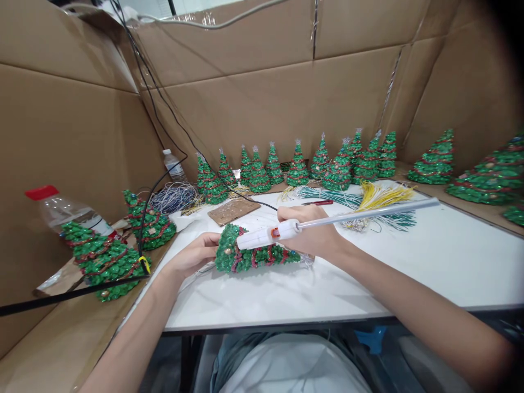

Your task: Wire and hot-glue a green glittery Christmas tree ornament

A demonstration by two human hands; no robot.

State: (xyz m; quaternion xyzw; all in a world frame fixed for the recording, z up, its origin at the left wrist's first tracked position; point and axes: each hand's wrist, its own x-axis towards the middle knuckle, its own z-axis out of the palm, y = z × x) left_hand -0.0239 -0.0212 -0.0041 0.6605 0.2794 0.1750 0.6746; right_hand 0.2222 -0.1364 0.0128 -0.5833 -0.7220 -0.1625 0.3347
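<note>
white table (409, 262) spans the view, boxed in by brown cardboard walls (266, 103). a row of small trees (298, 164) stands along the far edge of the table, with more at right and left. bundles of green and yellow wires (368, 199) lie behind the hands. a clear bottle with red cap (61, 207) lies tilted at left; a second bottle (174, 166) stands in the corner; no label text readable.

small green tree (256, 254): cone covered in green bead-like bits, red garland bands, a few gold balls. lies on its side on the table near the front edge, base to the left, tip to the right.

left hand (196, 254) closed on the tree's base. right hand (315, 234) grips a white glue gun (270, 236) with an orange trigger and a long glue stick (368, 214) out the back. the gun crosses just above the tree; the right hand sits over its tip end.
</note>
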